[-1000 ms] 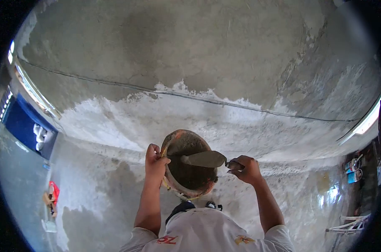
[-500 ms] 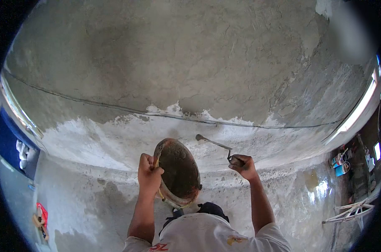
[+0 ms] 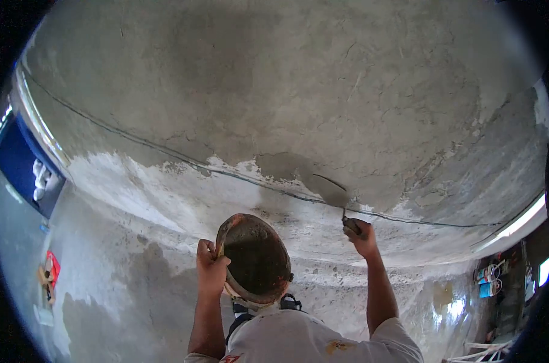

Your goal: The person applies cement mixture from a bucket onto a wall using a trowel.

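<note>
My left hand grips the rim of a round bucket on its left side, thumb over the edge. The bucket tilts with its mouth toward me, and dark grey residue coats its inside. In my right hand is the handle of a trowel. Its blade lies close against the wall, at the lower border of the grey plaster. A darker, wet-looking patch of plaster shows just left of the blade. Fingers of both hands are wrapped round what they hold.
A thin cable runs across the wall, passing by the trowel. Below it the wall is whitish. Paint buckets stand at the right, near white metal framing. A red item lies on the floor at the left, beyond which is a blue doorway.
My right hand has moved up toward the wall, bringing the trowel blade to the plaster border, where a darker patch now shows. My left hand still holds the bucket; the view has turned slightly.
</note>
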`<state>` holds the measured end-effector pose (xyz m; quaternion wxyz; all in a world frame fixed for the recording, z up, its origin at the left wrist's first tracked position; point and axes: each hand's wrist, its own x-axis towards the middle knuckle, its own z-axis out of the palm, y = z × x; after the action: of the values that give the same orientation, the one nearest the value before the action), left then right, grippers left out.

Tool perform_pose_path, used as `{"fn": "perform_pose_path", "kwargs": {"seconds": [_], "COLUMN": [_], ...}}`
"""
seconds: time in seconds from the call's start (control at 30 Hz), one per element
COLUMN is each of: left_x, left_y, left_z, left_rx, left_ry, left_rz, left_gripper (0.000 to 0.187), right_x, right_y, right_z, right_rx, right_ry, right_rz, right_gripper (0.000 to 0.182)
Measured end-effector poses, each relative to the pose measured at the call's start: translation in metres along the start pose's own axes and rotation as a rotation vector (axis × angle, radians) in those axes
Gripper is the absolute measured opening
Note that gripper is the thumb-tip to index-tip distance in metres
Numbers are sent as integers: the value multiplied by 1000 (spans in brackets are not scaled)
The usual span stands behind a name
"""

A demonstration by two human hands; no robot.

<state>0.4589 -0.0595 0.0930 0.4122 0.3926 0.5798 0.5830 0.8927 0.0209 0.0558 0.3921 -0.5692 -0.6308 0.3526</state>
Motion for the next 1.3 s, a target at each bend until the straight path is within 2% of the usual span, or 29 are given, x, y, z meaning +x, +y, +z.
{"fn": "perform_pose_path", "kwargs": {"seconds": [0.07, 0.13, 0.27, 0.3, 0.4, 0.47, 0.53, 0.6, 0.63, 0.73, 0.87, 0.93, 1.0, 1.13, 1.2, 1.3], "left_x": [-6, -9, -15, -15, -17, -18, -20, -16, -18, -17, -17, -16, -15, -20, -19, -25], "left_y": [-8, -20, -20, -26, -30, -22, -29, -47, -51, -45, -31, -37, -51, -43, -56, -44], "left_z": [3, 3, 5, 2, -1, -3, -6, -15, -18, -20, -20, -24, -29, -29, -35, -38], "left_rx": [42, 13, 50, 84, -54, -19, 17, -26, -32, 32, 41, -17, 10, -96, -91, -36], "left_ry": [34, 93, 165, 152, 167, 196, 225, 244, 246, 270, 296, 292, 257, 247, 213, 262], "left_rz": [15, -42, -87, 5, -89, -101, -129, -26, -37, -27, -136, -190, -103, -89, 13, 3], "left_gripper": [42, 42, 41, 40, 40, 39, 39, 39, 39, 38, 37, 36, 37, 37, 37, 37], "right_x": [-14, -18, 4, 17, 43, 51, 48, 48, 47, 41, 36, 35, 33, 26, 20, 8], "right_y": [-10, -16, -35, -45, -64, -71, -77, -86, -90, -100, -93, -85, -92, -105, -103, -104], "right_z": [-20, -32, -36, -31, -28, -26, -25, -26, -26, -22, -12, -7, -6, -15, -28, -45], "right_rx": [-130, -110, -75, -66, -128, -199, -390, -511, -624, -670, -822, -904, -974, -1121, -1115, -1145], "right_ry": [65, 47, -100, -140, -211, -239, -81, -80, -68, -66, -130, -59, -53, -66, -47, -3], "right_rz": [-96, -54, -61, -59, -49, -49, -375, -365, -356, -363, -199, -174, -154, -90, -107, -124], "right_gripper": [24, 23, 17, 17, 17, 17, 20, 20, 20, 22, 24, 25, 25, 32, 30, 28]}}
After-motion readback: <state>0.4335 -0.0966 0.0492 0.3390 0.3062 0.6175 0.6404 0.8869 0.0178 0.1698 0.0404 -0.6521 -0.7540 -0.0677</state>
